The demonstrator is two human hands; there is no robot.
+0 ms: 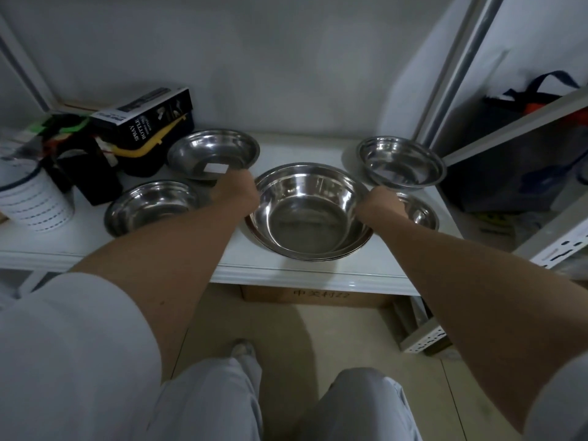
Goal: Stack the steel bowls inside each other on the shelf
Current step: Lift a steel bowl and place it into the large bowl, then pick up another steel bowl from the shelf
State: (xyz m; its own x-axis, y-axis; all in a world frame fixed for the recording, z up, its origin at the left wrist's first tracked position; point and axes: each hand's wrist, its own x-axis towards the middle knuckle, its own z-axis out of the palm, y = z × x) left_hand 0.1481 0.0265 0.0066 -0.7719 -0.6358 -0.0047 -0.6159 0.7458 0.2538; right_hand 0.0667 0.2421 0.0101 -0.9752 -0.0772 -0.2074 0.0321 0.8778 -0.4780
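A large steel bowl (307, 214) sits at the middle of the white shelf (286, 272), with thin rims of other bowls showing under it. My left hand (237, 189) grips its left rim and my right hand (380, 203) grips its right rim. Several smaller steel bowls stand around it: one at the back left (213, 152) with a white sticker inside, one at the front left (152, 206), one at the back right (401, 162), and a small one (421, 214) partly hidden behind my right hand.
A black "Spray Bottle" box (143, 117), a black holder with cluttered items (86, 167) and a white striped container (35, 198) crowd the shelf's left end. A metal rack upright (458, 68) and dark bags stand to the right. A cardboard box (318, 296) lies under the shelf.
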